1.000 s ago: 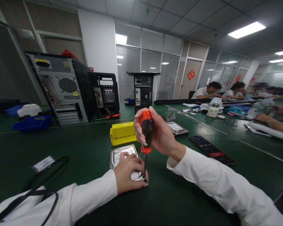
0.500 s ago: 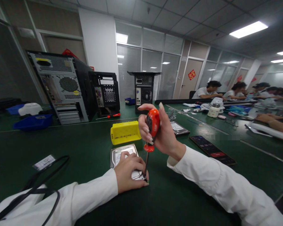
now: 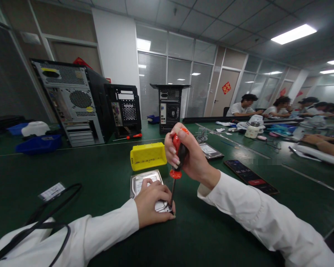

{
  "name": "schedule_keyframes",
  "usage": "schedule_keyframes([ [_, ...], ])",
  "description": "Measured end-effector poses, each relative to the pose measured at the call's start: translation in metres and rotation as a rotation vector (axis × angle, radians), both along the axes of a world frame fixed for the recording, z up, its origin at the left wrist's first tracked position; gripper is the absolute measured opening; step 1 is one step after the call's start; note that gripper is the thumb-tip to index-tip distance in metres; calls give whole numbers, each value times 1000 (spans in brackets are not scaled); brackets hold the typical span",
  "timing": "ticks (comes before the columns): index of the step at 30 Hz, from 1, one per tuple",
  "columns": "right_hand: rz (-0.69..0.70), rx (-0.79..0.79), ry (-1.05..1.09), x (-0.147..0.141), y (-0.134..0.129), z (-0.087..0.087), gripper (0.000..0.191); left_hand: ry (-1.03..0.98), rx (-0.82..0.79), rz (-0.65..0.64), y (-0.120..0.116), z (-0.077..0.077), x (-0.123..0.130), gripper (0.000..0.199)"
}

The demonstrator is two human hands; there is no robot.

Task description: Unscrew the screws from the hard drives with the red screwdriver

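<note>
A silver hard drive (image 3: 136, 184) lies flat on the green table in front of me. My left hand (image 3: 153, 204) grips it across the top, with fingertips near its lower right corner. My right hand (image 3: 187, 155) is wrapped around the red and black handle of a screwdriver (image 3: 180, 154). The shaft points down, leaning slightly, and its tip meets the drive's lower right corner beside my left fingers. Whether a screw sits under the tip is too small to see. Just behind the drive stands a yellow bin (image 3: 149, 157) with small screws in it.
A second hard drive (image 3: 210, 151) and a phone (image 3: 250, 177) lie to the right. Behind are computer cases (image 3: 69, 104), another screwdriver (image 3: 134, 137) and a blue tray (image 3: 39, 144). A black cable (image 3: 64, 194) and a small card (image 3: 52, 191) lie left. Several people sit far right.
My right hand has turned on the screwdriver handle, with the thumb and fingers now folded over its top. My left hand and the hard drive have stayed put.
</note>
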State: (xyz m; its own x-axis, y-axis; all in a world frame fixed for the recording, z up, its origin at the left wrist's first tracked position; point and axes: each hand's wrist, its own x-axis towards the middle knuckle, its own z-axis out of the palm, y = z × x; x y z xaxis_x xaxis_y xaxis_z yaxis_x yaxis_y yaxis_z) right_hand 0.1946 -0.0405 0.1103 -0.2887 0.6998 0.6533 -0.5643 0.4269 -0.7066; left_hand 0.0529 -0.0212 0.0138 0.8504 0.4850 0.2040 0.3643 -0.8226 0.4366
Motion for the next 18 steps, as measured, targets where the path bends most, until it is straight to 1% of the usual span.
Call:
schedule_keyframes([
  [3,62,-22,-12,0,-1,1,20,-3,-5,-1,0,0,0,11],
  [6,101,-14,-10,0,-4,3,35,-6,-4,-5,0,1,0,10],
  [8,120,-13,-22,0,-5,4,40,-12,-9,-5,0,2,0,10],
  [12,109,-38,-39,0,-3,3,32,-13,-19,4,-1,2,0,11],
  [15,35,-24,-7,-1,0,1,23,-4,-12,8,-1,3,0,11],
  [18,-27,-13,2,-1,3,-1,21,4,-6,3,-1,3,0,11],
])
